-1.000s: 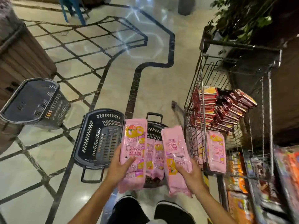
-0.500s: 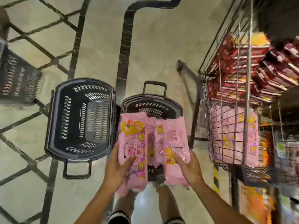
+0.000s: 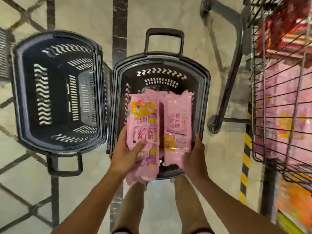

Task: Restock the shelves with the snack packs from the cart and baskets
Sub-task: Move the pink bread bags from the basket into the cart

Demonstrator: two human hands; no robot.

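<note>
Glossy pink plastic snack packs (image 3: 142,132) carry yellow patches and peach pictures. Two dark slotted plastic baskets (image 3: 23,92) show pale wavy cut-outs. The beige stone floor (image 3: 194,17) has black inlaid bands; yellow-black hazard stripes (image 3: 245,159) run beside the grey wire cart (image 3: 253,92).

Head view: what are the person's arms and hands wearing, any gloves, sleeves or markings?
Nothing shows on them: left hand and right hand are ungloved, both forearms bare to the frame's bottom edge. No sleeves, watch, rings or markings visible.

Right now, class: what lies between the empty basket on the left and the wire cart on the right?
In the head view, the dark basket sits between the empty basket and the wire cart; both hands hold pink snack packs over it.
</note>
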